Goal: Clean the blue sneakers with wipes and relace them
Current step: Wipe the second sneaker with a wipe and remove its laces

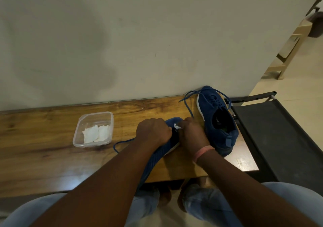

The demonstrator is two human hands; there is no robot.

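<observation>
Two hands work at the near blue sneaker [158, 154] on the wooden table [43, 139]: the left hand [153, 130] curls over its upper, while the right hand [191, 132] pinches a white wipe [176, 126] against it. Farther back, a clear tub [79, 129] holds folded wipes [95, 133], and the second sneaker [217, 122] sits by the wall, laces loose.

A wooden bench [43, 157] stands against the wall. On it, a clear tub [93, 129] sits at nine o'clock, one sneaker [167, 146] lies at the centre, and a second sneaker [218, 122] rests at two o'clock, near the bench's right end.
</observation>
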